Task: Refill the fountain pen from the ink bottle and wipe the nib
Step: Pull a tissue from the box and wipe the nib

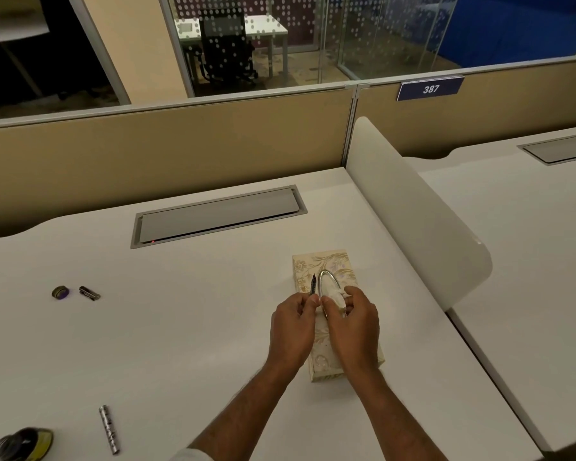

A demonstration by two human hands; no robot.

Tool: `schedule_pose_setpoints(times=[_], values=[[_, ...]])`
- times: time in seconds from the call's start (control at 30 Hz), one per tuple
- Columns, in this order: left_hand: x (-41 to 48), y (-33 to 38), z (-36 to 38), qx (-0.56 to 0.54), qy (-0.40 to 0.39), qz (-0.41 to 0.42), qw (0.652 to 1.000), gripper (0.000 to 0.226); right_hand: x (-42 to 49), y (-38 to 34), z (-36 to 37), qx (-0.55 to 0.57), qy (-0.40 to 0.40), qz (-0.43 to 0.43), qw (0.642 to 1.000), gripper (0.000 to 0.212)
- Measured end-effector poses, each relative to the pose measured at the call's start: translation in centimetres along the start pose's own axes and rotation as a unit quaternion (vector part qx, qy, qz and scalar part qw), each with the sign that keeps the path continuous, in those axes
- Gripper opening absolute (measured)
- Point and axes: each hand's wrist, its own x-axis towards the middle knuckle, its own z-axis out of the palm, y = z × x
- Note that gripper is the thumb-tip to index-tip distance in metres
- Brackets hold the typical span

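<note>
Far left of box point(330, 261), near side: ink bottle point(22, 443), blurry, right at frame edge. Left of box, level w/ its far end: lid point(60, 292) and cap point(89, 293), both too small to make out well. Barrel point(109, 429) lies left of box, near side. L hand point(293, 327) at box's left edge, fingers curled round pen point(313, 284). Only the nib end sticks out past the fingertips, rest hidden. Long axis runs away from person, nib pointing to far side. R hand point(353, 322) over box, thumb + fingers pinching tissue point(334, 296), just right of nib.
</note>
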Motion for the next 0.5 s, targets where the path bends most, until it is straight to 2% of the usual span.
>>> schedule_pose_setpoints(times=[0.07,0.17,0.5], values=[[0.1,-0.1,0.0,0.004,0.004,0.001,1.0,0.028,0.5,0.1,0.2,-0.055,-0.006,-0.011,0.998,0.029],[0.1,-0.2,0.1,0.011,0.006,0.004,1.0,0.03,0.9,0.2,0.4,-0.101,-0.005,-0.007,0.995,0.028],[-0.1,0.4,0.4,0.045,0.008,0.022,0.999,0.028,1.6,0.1,0.1,-0.061,-0.016,0.015,0.998,0.022]])
